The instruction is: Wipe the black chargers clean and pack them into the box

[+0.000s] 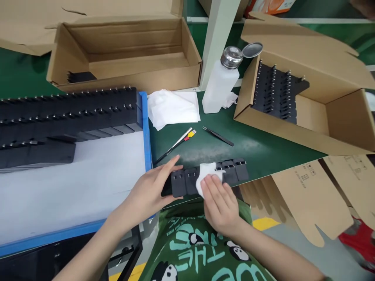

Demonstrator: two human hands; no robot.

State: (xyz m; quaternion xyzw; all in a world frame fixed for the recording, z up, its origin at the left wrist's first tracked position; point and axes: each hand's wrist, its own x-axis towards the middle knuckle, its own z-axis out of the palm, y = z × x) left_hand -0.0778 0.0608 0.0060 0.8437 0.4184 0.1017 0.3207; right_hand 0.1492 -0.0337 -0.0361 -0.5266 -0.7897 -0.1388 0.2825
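Bench [252,142], green-topped: at its near edge, a row of black plastic blocks [191,185] runs left to right. The left hand's [150,185] grip clasps its left end; the right hand [222,205], nearer its middle, holds a crumpled white cloth [207,171] against it.

We see bright, even, whitish light that seems to fall from above. A pale, soft glare spreads across the green tabletop [249,146], and the white liner [114,171] glows almost without texture. Small highlights glint on the bottle's metal cap [231,57] and on the metal contacts of the black strip [177,185]. We find gentle shading inside the left cardboard box [125,79]. The wide lens tilts the white post [219,35]; toward the right edge, the red object [359,242] looks soft and indistinct.
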